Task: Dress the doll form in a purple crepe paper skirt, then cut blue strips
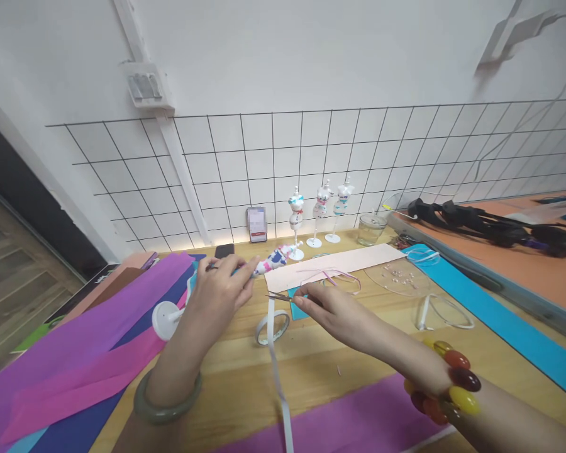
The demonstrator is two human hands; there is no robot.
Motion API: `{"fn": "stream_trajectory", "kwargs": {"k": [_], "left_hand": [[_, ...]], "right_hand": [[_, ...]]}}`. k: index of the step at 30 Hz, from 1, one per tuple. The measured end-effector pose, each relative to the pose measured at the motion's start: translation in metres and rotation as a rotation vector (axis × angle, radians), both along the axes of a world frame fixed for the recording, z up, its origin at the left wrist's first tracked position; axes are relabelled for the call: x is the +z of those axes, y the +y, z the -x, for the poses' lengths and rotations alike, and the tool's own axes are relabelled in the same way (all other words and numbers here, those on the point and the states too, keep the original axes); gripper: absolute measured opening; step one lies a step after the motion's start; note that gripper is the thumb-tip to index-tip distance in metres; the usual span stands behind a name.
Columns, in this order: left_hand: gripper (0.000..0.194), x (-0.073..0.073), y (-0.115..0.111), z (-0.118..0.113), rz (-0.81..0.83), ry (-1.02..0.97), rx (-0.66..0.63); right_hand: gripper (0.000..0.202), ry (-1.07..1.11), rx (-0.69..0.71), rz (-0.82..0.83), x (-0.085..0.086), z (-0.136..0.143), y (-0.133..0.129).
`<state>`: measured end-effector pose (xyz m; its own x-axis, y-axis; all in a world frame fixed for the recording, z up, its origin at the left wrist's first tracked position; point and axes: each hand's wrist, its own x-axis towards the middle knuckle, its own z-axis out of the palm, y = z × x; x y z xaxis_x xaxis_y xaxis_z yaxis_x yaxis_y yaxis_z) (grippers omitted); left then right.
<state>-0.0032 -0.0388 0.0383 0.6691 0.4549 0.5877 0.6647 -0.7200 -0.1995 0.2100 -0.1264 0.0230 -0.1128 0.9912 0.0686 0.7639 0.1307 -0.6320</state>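
Observation:
My left hand [221, 286] is closed round a small mannequin [277, 259] wrapped in white, blue and pink fabric. The mannequin lies tilted, its round white base [166, 320] showing left of my wrist. In my right hand [318, 302] is a pair of small scissors [279, 296], tips pointing left toward my left hand. Below the tips a narrow white ribbon [274, 358] runs down to the front edge of view, passing over a roll of tape [283, 326]. A small blue piece [300, 309] lies beneath my right fingers.
Three dressed mannequins [322, 204] stand at the back beside a phone [257, 224] and a glass [371, 228]. Coloured fabric strips [94, 333] cover the left side. A pale pink strip [358, 259], a bead dish [399, 280] and a blue strip [495, 321] lie right.

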Motion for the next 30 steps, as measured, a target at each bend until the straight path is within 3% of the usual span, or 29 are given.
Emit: {"fn": "stream_trajectory", "kwargs": {"k": [8,14,20,25,30], "left_hand": [[0.035,0.007,0.006,0.020,-0.062,-0.182,0.144],[0.033,0.007,0.009,0.025,-0.060,-0.266,0.152],[0.036,0.008,0.011,0.026,-0.023,-0.330,0.116],[0.037,0.010,0.011,0.027,0.051,-0.401,0.074],[0.037,0.010,0.011,0.028,0.058,-0.453,0.074]], "right_hand": [[0.053,-0.100,-0.076,0.089,-0.056,0.007,0.044],[0.024,-0.165,-0.094,0.223,-0.091,0.028,0.077],[0.014,-0.273,-0.171,0.266,-0.096,0.047,0.096],[0.029,-0.289,-0.201,0.307,-0.089,0.054,0.141],[0.031,-0.291,-0.242,0.307,-0.084,0.055,0.182]]}}
